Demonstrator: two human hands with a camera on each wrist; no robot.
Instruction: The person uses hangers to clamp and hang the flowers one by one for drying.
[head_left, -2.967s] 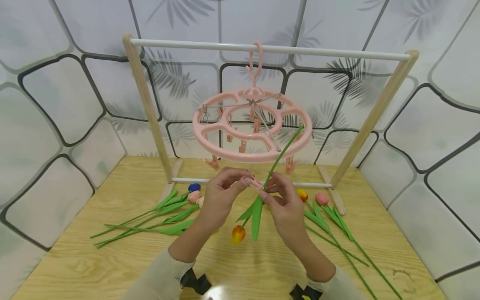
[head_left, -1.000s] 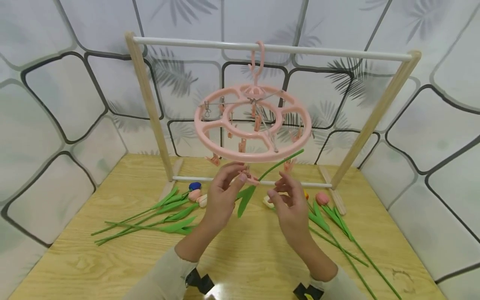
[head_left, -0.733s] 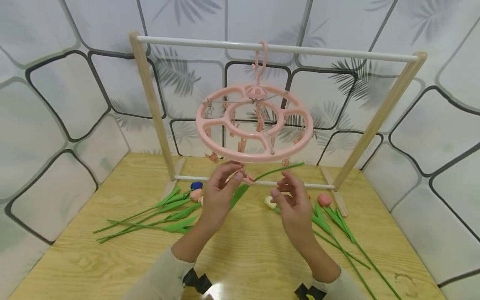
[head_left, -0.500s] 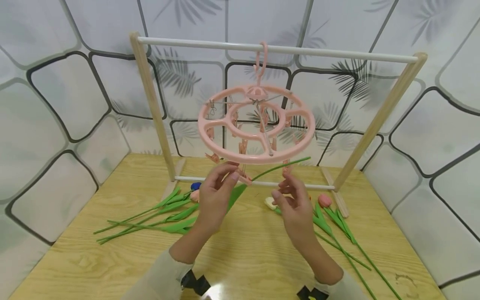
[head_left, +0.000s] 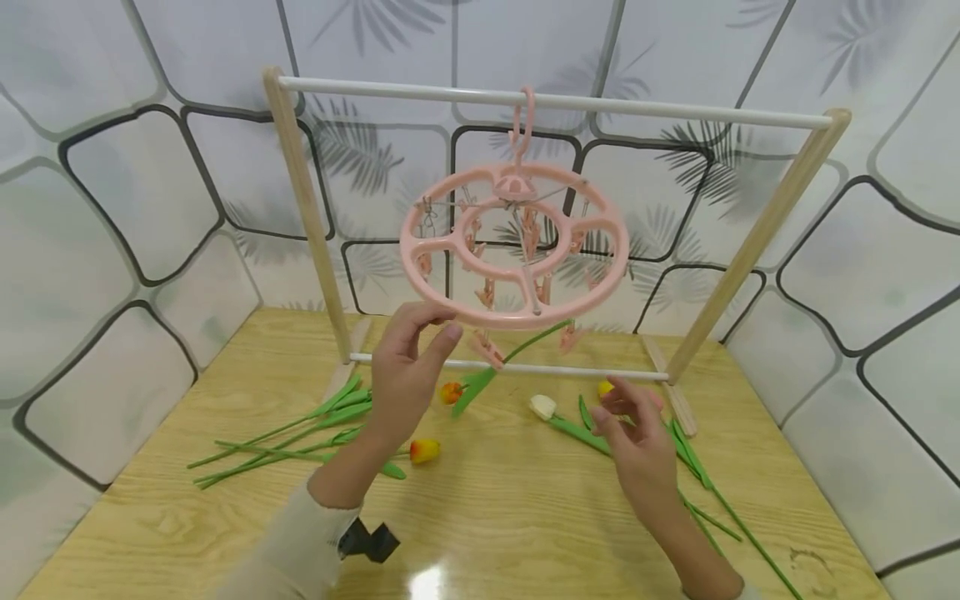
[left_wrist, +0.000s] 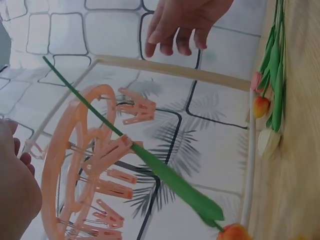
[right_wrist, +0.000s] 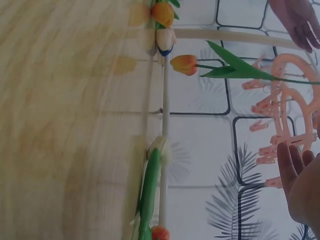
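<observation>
A pink round clip hanger (head_left: 517, 317) hangs with several small clothes pegs below it. One front peg (head_left: 489, 350) grips the stem of an orange-red artificial tulip (head_left: 474, 392), which slants with its bloom low on the left. My left hand (head_left: 405, 375) is beside that peg, near the hanger's front rim; whether the fingertips touch the rim I cannot tell. Its fingers look loosely bent around nothing. Above the tulips on the right, my right hand (head_left: 641, 442) has relaxed fingers and holds nothing. The left wrist view shows the pegged tulip (left_wrist: 170, 182) apart from both hands.
A wooden stand with a white top bar (head_left: 637, 107) carries the hanger. Tulips with green stems (head_left: 285, 450) lie at the table's left, a yellow-red bloom (head_left: 425, 451) among them. On the right lie more, including a white tulip (head_left: 543, 407). Patterned panels (head_left: 112, 200) surround the table.
Both hands were at the tulip and peg. My right hand released the stem and moved right; my left hand let go of the peg and moved left. The tulip now hangs from the peg.
</observation>
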